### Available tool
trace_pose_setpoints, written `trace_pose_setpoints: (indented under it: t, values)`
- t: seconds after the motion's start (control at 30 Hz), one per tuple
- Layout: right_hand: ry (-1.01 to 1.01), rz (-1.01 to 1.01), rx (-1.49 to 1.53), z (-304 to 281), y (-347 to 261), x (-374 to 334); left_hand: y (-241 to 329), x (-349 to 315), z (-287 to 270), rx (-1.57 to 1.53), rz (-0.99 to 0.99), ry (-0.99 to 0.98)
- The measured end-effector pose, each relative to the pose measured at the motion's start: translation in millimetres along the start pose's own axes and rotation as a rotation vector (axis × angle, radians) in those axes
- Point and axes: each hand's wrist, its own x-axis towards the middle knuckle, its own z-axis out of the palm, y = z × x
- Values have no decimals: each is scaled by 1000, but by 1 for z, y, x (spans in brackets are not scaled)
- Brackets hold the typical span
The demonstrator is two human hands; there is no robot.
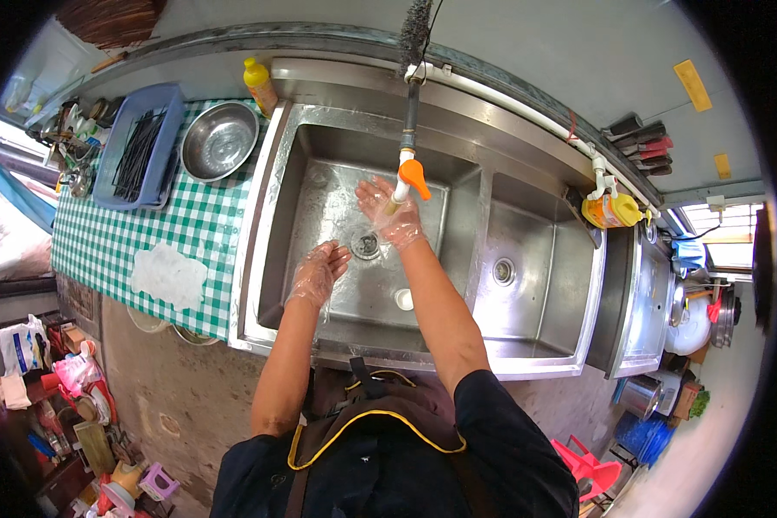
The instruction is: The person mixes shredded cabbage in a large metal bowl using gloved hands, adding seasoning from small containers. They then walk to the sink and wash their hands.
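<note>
Both my hands wear thin clear plastic gloves and hang over the larger, left basin of a steel sink (319, 134). My right hand (393, 214) is under the tap, palm turned up and fingers spread, holding nothing. The white tap (401, 188) with its orange lever (415, 179) comes down from a grey pipe; its outlet overlaps my right palm. Lower and to the left, my left hand (319, 269) has its fingers stretched out, with nothing in it. Water seems to drip beneath that wrist. Between the hands lies the drain (366, 246); a small white round thing (404, 299) rests nearby.
On the left, a green checked tablecloth (220, 233) carries a steel bowl (220, 141), a blue bin (166, 164) of dark sticks and a white cloth (170, 276). A yellow bottle (260, 84) stands behind the sink. The smaller basin (527, 285) adjoins on the right.
</note>
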Motion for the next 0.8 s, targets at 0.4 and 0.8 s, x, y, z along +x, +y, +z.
trace_pose_setpoints:
  t: [0.4, 0.8]
  values:
    - [-353, 16, 153, 26, 7, -5, 11, -11, 17, -164, 32, -267]
    - [-272, -74, 10, -1, 3, 6, 2, 0, 19, -215, 66, -282]
